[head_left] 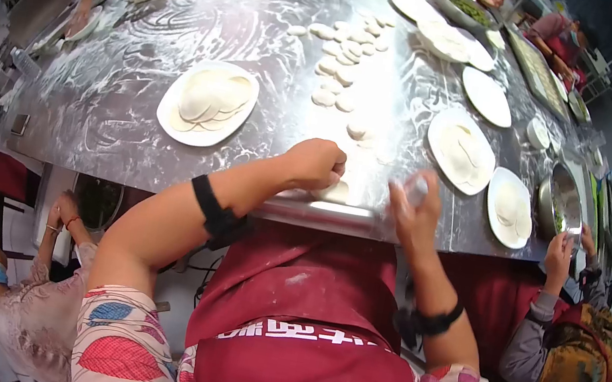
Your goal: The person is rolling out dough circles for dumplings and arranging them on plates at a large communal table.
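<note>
My left hand (314,166) is curled into a fist low over the table near its front edge. Its fingertips press on a small pale dough piece (336,192), mostly in glare and partly covered by the hand. My right hand (416,209) is raised to the right of the dough, near the table edge. Its fingers look spread, though motion smears them, and I make out nothing in them. Ahead of the hands, several small dough pieces (344,76) lie in a loose row. On the left a white plate (165,115) carries stacked round dough wrappers (212,98).
A floured metal table (131,73) spreads before me. More wrapper plates stand on the right, including one plate (435,144) near my right hand, beside a metal bowl (576,200) with green filling. Co-workers sit close on both sides; one person's hand (557,261) is by the bowl.
</note>
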`<state>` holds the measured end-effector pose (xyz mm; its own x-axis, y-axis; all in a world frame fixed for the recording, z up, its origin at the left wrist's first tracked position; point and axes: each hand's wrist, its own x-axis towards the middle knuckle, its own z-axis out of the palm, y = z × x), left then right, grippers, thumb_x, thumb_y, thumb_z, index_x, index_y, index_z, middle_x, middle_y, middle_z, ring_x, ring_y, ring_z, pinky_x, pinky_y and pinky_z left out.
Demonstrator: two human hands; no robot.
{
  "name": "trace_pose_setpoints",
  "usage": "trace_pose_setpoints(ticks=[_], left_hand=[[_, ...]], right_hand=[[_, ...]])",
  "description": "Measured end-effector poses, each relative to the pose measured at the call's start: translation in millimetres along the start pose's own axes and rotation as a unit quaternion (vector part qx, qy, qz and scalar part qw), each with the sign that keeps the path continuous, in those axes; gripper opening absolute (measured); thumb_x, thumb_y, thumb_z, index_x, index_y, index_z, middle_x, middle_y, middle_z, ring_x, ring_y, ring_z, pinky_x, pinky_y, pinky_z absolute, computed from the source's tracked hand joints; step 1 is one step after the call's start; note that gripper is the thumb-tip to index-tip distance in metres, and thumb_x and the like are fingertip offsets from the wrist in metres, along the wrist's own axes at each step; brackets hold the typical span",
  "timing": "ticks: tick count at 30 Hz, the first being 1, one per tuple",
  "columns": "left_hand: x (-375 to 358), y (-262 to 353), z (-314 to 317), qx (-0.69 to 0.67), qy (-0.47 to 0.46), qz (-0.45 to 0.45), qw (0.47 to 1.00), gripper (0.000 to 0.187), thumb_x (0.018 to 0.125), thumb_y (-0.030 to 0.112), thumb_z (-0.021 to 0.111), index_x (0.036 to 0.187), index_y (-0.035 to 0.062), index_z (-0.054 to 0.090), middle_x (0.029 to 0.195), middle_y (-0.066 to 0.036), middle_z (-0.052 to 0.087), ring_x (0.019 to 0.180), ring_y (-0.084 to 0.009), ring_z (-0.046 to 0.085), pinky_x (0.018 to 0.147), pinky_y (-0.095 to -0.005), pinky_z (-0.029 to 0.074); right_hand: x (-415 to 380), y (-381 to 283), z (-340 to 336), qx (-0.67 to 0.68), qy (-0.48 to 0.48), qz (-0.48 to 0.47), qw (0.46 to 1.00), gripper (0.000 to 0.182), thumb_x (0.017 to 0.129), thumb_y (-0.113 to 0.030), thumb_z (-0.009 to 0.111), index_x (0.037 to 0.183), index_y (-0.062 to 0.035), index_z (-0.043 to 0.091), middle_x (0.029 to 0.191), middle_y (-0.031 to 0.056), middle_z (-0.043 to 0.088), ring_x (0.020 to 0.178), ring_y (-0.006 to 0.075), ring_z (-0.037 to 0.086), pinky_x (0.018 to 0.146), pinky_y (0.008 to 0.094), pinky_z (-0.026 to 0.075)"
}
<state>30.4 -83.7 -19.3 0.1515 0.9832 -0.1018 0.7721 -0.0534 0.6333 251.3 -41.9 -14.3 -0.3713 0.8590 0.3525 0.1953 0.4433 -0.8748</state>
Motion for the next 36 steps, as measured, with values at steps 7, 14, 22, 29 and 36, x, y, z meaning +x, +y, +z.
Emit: trace_pose_setpoints(ticks=[7,14,22,29,36], left_hand=[[6,15,-3,0.023,-0.011,-0.007,1.000,0.017,0.076,0.013,0.061,0.091,0.0039,0.064,0.080,-0.015,0.064,0.074,-0.0279,0.062,0.066,-0.0364,0.047],[-11,8,-10,-0.094,-0.035,-0.018,0.995,0.014,0.077,0.008,0.061,0.086,-0.0026,0.060,0.076,-0.015,0.063,0.073,-0.0228,0.062,0.066,-0.0334,0.047],[-3,7,-3,-0.029,-0.020,0.007,0.999,0.021,0.080,0.016,0.059,0.093,-0.0006,0.063,0.082,-0.020,0.064,0.075,-0.0306,0.062,0.070,-0.0372,0.047],[2,12,-1,-0.019,-0.011,-0.024,0.999,0.023,0.082,0.020,0.058,0.086,-0.0021,0.063,0.080,-0.021,0.064,0.073,-0.0348,0.061,0.069,-0.0402,0.047],[-7,2,-2,0.002,-0.003,-0.009,1.000,0.022,0.079,0.018,0.059,0.086,-0.0020,0.063,0.082,-0.024,0.062,0.077,-0.0384,0.060,0.070,-0.0411,0.047]], right_hand=[[33,-3,18,-0.013,0.031,-0.023,0.999,0.026,0.078,-0.007,0.068,0.093,-0.0038,0.047,0.062,0.0080,0.055,0.052,0.0143,0.054,0.048,0.0285,0.044],[-14,0,-1,0.023,0.012,-0.004,1.000,0.024,0.078,-0.006,0.067,0.091,-0.0038,0.047,0.062,0.0086,0.054,0.051,0.0145,0.055,0.048,0.0290,0.043],[12,5,7,-0.017,0.024,-0.026,0.999,0.026,0.078,-0.006,0.068,0.091,-0.0033,0.046,0.062,0.0085,0.055,0.052,0.0162,0.056,0.048,0.0297,0.044],[39,4,24,-0.006,0.031,-0.016,0.999,0.028,0.078,-0.007,0.068,0.094,-0.0035,0.045,0.062,0.0106,0.055,0.050,0.0178,0.054,0.046,0.0322,0.042],[-15,4,-3,-0.010,0.018,-0.020,1.000,0.026,0.077,-0.003,0.068,0.090,-0.0045,0.045,0.066,0.0116,0.057,0.053,0.0155,0.057,0.048,0.0288,0.044]])
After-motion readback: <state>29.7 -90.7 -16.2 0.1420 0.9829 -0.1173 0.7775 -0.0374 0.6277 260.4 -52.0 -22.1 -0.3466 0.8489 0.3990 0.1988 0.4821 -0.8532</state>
